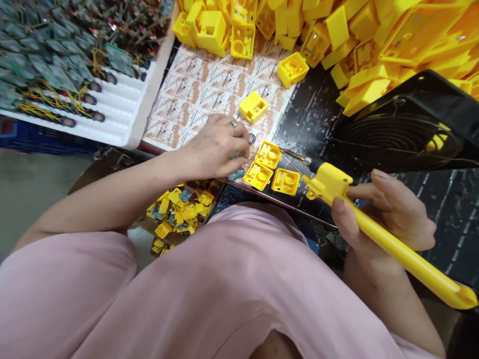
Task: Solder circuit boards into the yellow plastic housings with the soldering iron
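Observation:
My left hand [222, 147] is closed above the patterned sheet, its fingers bent over a small green circuit board [235, 174] that is mostly hidden; a small round black part [252, 138] shows at the fingertips. My right hand [385, 214] holds a yellow soldering iron [392, 239], its metal tip pointing left beside the small open yellow housings. Of these, one [268, 154] lies nearest the tip, another [258, 175] touches it in front, and a third [285, 181] sits to the right. A yellow housing [253, 107] rests closed side up behind my left hand.
White foam tray [127, 114] with many wired circuit boards [56, 65] stands at the left. Yellow housings [337, 30] are heaped at the back. A black fan [396, 134] stands at the right. Below the table edge, a box holds finished-looking yellow pieces [183, 209].

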The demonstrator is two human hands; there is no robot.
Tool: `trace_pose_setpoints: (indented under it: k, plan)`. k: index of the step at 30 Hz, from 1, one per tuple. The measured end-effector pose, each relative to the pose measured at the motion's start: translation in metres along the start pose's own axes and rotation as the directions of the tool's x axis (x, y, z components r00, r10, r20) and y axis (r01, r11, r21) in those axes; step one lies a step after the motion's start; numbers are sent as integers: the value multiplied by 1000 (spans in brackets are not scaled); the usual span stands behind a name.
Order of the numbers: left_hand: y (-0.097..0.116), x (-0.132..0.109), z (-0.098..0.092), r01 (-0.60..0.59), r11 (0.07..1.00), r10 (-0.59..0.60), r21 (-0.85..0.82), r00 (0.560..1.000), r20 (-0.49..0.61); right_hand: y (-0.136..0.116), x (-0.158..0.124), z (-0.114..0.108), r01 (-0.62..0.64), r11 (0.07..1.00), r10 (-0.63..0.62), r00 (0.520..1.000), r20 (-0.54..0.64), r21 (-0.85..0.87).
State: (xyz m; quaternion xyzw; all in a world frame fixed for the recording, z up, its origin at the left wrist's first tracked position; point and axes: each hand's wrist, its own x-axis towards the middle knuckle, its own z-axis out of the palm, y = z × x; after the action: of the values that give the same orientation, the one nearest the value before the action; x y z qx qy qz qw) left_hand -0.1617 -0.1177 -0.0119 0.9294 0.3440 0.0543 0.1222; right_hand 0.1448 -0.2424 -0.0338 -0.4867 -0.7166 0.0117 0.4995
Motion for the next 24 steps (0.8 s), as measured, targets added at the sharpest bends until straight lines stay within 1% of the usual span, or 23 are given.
trace_pose_setpoints:
  k: [3, 5, 6, 8, 11, 15, 18, 22, 24]
  plan:
    - [-5, -3, -1, 67, 970, -88, -232, 993, -77, 3, -1, -1, -4, 1000, 4, 1000, -19, 9]
    - [-5, 0, 0, 139, 939, -178, -314, 979, -100, 4, -1, -1, -14, 999, 14, 1000, 5, 34]
    - [-4, 3, 1, 178, 929, -218, -323, 972, -92, 5, -1, -1, -13, 999, 12, 1000, 11, 46]
    - [-2, 10, 2, 232, 927, -257, -294, 965, -48, 6, -1, 0, -19, 998, 18, 1000, 19, 53]
    - [-2, 19, 5, 258, 935, -264, -241, 964, 7, 7, -5, 2, -50, 998, 49, 999, 18, 29]
    - [-5, 20, 9, 263, 934, -266, -243, 964, 17, 8, -8, 3, -75, 997, 75, 997, 32, -5]
    - [-5, 17, 11, 229, 948, -238, -221, 971, -16, 5, -8, 4, -75, 997, 75, 997, 19, -28]
    - [0, 17, 15, 194, 962, -220, -190, 967, -127, -3, -6, 6, -121, 993, 121, 993, 4, -12]
    - [5, 20, 18, 192, 965, -218, -176, 966, -138, -6, -6, 9, -137, 991, 137, 990, 17, 5]
